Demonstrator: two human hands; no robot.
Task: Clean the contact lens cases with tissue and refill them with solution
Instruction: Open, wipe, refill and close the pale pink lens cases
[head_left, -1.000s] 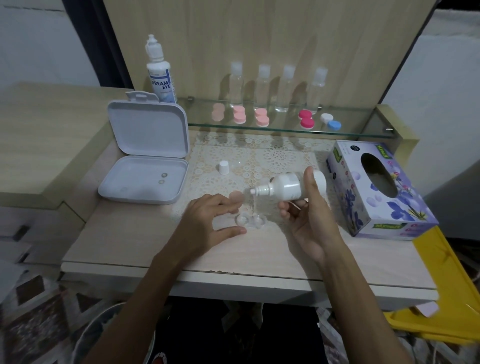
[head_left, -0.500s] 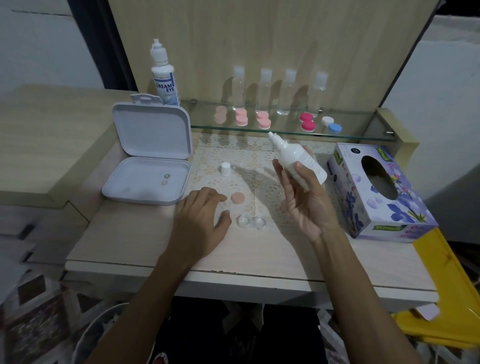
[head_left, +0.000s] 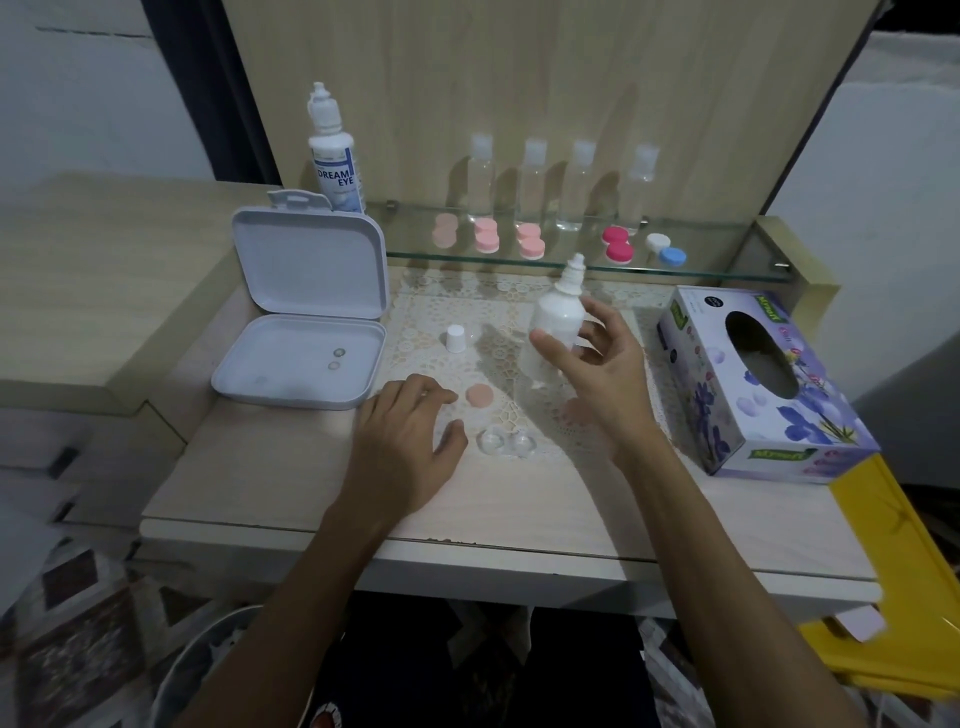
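A clear two-well lens case (head_left: 506, 443) lies open on the lace mat near the table's front. One peach lid (head_left: 479, 396) lies just behind it. My left hand (head_left: 410, 431) rests on the table to the left of the case, fingers relaxed, holding nothing. My right hand (head_left: 597, 374) holds the white solution bottle (head_left: 558, 312) upright behind and right of the case, thumb across its front, fingers loosely round it. The bottle's white cap (head_left: 455, 338) stands alone on the mat.
An open white box (head_left: 296, 364) with two lenses sits at the left, a Dream Eye bottle (head_left: 332, 156) behind it. The glass shelf (head_left: 727, 273) holds clear bottles and several coloured cases. A tissue box (head_left: 753, 384) stands at the right, with something yellow (head_left: 909, 597) beyond the table edge.
The right hand stopped pouring into the case, lifted the bottle away and turned it upright. The left hand let go of the case and now rests beside it.
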